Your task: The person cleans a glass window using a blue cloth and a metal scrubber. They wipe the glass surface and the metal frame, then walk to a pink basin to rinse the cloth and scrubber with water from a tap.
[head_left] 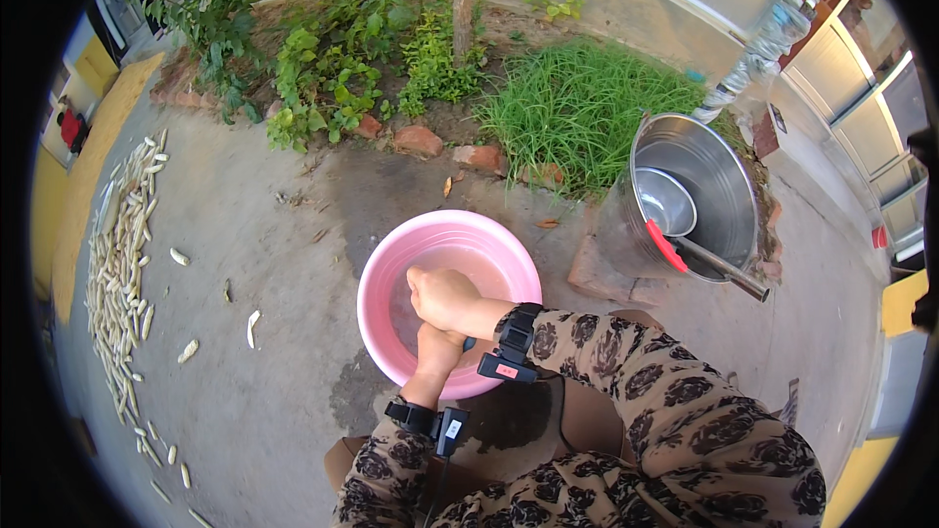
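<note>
A pink plastic basin [373,275] with shallow, slightly cloudy water stands on the concrete before me. Both my hands are over it, pressed together with the fingers curled. My right hand [446,297] is a closed fist farther out, and its palm side is hidden. My left hand [439,350] is closed just below it, nearer my body. A small bit of a dark blue thing [469,343] shows at the side of my left hand, below my right wrist; the rest is hidden, so I cannot tell what it is.
At right, a large metal bucket [623,235] on bricks holds a metal ladle [667,198], its handle over the rim. Brick edging [418,140] borders a planted bed with grass [579,103] and a tree trunk [464,0]. Many corn cobs [121,257] lie at left.
</note>
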The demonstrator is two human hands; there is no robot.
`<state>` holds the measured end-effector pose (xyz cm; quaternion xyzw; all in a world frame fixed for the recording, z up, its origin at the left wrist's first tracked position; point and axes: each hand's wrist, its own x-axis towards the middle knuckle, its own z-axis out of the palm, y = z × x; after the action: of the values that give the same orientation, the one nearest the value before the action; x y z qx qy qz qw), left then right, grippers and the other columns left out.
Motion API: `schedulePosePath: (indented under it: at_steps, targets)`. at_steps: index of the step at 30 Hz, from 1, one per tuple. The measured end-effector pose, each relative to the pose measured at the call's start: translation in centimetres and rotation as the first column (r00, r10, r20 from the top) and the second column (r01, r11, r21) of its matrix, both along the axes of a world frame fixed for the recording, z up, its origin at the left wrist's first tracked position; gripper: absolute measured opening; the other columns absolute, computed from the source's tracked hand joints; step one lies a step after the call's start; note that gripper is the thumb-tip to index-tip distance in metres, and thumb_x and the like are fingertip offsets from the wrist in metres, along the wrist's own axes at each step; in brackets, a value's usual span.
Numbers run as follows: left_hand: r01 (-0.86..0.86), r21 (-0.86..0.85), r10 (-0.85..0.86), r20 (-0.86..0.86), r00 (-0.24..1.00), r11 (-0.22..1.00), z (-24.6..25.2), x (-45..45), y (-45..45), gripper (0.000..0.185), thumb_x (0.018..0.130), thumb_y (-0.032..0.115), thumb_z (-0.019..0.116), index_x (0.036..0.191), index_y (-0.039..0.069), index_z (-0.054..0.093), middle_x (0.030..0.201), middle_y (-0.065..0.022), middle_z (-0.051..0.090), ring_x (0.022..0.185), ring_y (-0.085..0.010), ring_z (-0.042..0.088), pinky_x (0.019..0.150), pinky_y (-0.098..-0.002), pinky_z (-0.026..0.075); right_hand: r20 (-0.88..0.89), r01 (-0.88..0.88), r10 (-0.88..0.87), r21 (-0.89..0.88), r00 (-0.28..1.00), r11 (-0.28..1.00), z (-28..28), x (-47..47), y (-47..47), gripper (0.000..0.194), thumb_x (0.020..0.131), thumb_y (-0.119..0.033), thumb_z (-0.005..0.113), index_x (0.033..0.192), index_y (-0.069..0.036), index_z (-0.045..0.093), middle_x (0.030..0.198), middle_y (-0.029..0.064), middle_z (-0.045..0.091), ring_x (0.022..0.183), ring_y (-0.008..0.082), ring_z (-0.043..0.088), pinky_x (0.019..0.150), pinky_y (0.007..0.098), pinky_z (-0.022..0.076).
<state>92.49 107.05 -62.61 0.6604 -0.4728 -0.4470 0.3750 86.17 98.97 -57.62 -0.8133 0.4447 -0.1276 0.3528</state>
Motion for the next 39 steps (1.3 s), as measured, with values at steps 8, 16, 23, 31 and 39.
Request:
schedulePosePath:
  at_steps: [8, 16, 23, 31, 39]
  targets:
    - [-0.027, 0.02, 0.028, -0.045, 0.999, 0.999, 0.5, 0.1, -0.1, 0.046, 0.073, 0.038, 0.063, 0.098, -0.001, 0.059, 0.086, -0.0163, 0.063, 0.08, -0.0214, 0.062, 0.069, -0.0319, 0.047, 0.049, 0.005, -0.004, -0.032, 0.999, 0.999, 0.0, 0.1, -0.1, 0.015, 0.077, -0.013, 0.049, 0.083, 0.0, 0.055, 0.069, 0.0192, 0.06, 0.066, 0.0364, 0.059, 0.06, 0.0477, 0.0449]
    - [-0.12, 0.287, 0.289, -0.676, 0.677, 0.951, 2.4, 2.3, -0.5, 0.036, 0.078, 0.021, 0.063, 0.107, 0.004, 0.051, 0.086, -0.0052, 0.059, 0.071, -0.0184, 0.06, 0.058, -0.0316, 0.049, 0.417, 0.176, -0.192, 0.077, 0.889, 0.981, -0.9, 0.9, -2.3, 0.03, 0.073, -0.03, 0.063, 0.085, -0.003, 0.058, 0.078, 0.0164, 0.063, 0.073, 0.0325, 0.061, 0.066, 0.0393, 0.0471]
    - [-0.32, 0.462, 0.558, -0.74, 0.374, 0.827, 2.6, 7.4, -1.1, 0.043, 0.078, 0.048, 0.059, 0.098, 0.011, 0.051, 0.085, -0.0075, 0.055, 0.077, -0.0215, 0.053, 0.065, -0.0356, 0.039, 0.104, 0.163, -0.189, 0.219, 0.976, 0.962, -2.3, -1.1, -5.0, 0.038, 0.075, -0.034, 0.063, 0.094, -0.001, 0.058, 0.092, 0.0171, 0.061, 0.09, 0.0293, 0.058, 0.077, 0.0371, 0.0458]
    - [-0.467, 0.376, 0.555, -0.76, 0.338, 0.8, 4.1, 9.9, -0.4, 0.052, 0.073, 0.061, 0.058, 0.087, 0.011, 0.053, 0.081, -0.0055, 0.054, 0.074, -0.0181, 0.049, 0.062, -0.0315, 0.033, -0.438, 0.536, -0.379, 0.319, 0.815, 0.782, -6.4, -6.6, -6.8, 0.054, 0.077, -0.017, 0.055, 0.125, -0.001, 0.037, 0.128, 0.0193, 0.034, 0.118, 0.0366, 0.039, 0.092, 0.0496, 0.0382]
    - [-0.536, 0.334, 0.55, -0.774, 0.313, 0.776, 5.0, 10.1, -0.5, 0.048, 0.074, 0.058, 0.059, 0.084, 0.012, 0.053, 0.077, -0.0045, 0.054, 0.072, -0.0182, 0.049, 0.061, -0.0317, 0.034, -0.688, 0.691, -0.321, 0.361, 0.65, 0.626, -14.8, -11.3, -6.1, 0.075, 0.068, -0.019, 0.064, 0.13, 0.005, 0.028, 0.127, 0.0264, 0.04, 0.11, 0.0369, 0.049, 0.088, 0.0413, 0.0423]
